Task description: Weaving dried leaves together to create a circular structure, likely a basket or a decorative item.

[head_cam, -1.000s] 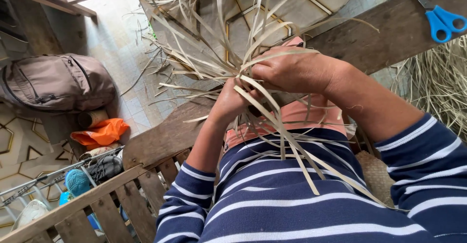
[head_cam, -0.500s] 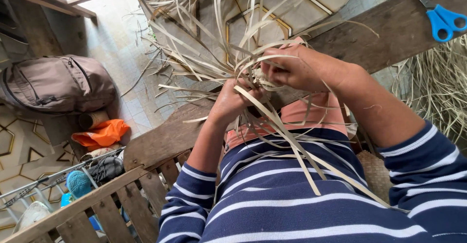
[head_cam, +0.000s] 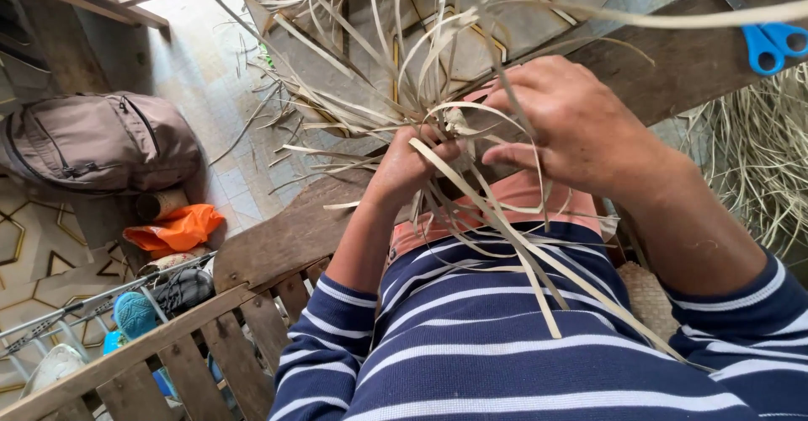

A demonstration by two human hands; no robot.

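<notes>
Strips of pale, flat dried palm leaf (head_cam: 471,219) are fanning out from a small woven knot that both hands are working at chest height. The left hand (head_cam: 412,168) is closing around the bundle from below, its fingers curled tight on the gathered strips, with one broad strip running out of that grasp and down across the navy-and-white striped long-sleeved shirt (head_cam: 505,345). The right hand (head_cam: 572,126) is sitting just above and beside the knot, fingers bent and spread over the strands; it seems to be pinching one thin strip between thumb and forefinger, though the crossing leaves are hiding the exact contact. Beyond the grip, loose strip ends are sticking up and outward over a weathered brown wooden plank (head_cam: 278,244). Farther out past the right hand, blue-handled scissors (head_cam: 770,38) are lying on the same wood, well apart from the weaving. Off to the left hand's side, a grey-brown fabric backpack (head_cam: 97,143) is resting on the tiled floor, with a crumpled orange cloth (head_cam: 172,231) just below it.
</notes>
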